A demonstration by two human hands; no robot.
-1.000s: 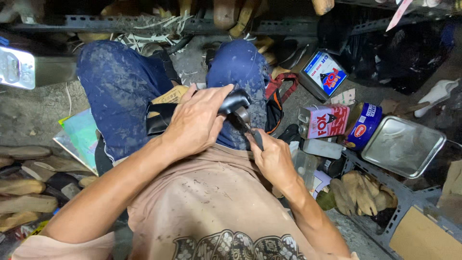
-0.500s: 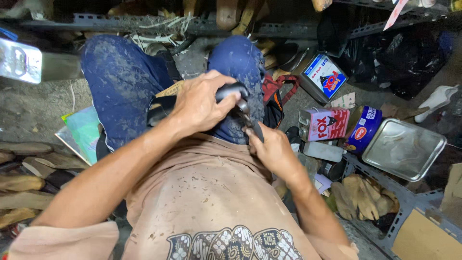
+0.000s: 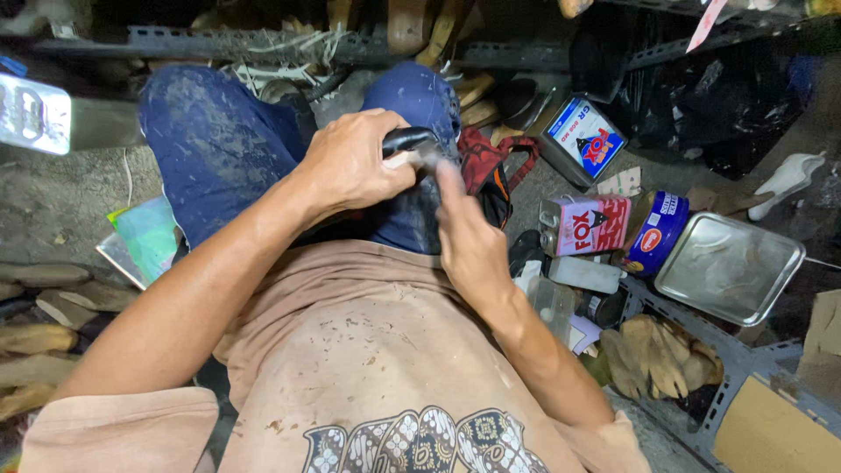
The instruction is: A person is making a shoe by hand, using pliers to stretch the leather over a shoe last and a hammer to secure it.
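Two hands: both worked at one dark shoe [image 3: 412, 144] in the upper middle of the frame, over the lap.
Left hand: the left hand [image 3: 350, 166] lay on top of the shoe, its fingers curled tight around the black upper, gripping it.
Right hand: the right hand [image 3: 469, 241] sat just below and to the right of the shoe, blurred; its fingertips reached up to the shoe's edge, and I could not tell whether they were closed on anything.
Shoe: black and glossy, held against the right knee of the blue trousers [image 3: 219, 149], mostly hidden under the left hand.
Clothing: a dusty tan shirt [image 3: 368, 350] filled the lower middle of the frame.
Right of centre: a red and white rectangular tin [image 3: 585, 225] stood just beside a round blue tin [image 3: 659, 232]; a second, blue and white tin [image 3: 581, 140] lay tilted above them.
Far right: a shallow metal tray [image 3: 729, 267] rested next to the round tin.
Lower right: a heap of brown leather pieces [image 3: 653, 355] lay on the floor below the tray.
Beside the knee: a red and black bag [image 3: 491, 171] lay touching the trousers.
Left edge: flat tan soles [image 3: 44, 337] were stacked on the floor, with a green plastic sheet [image 3: 149, 236] near the left thigh.
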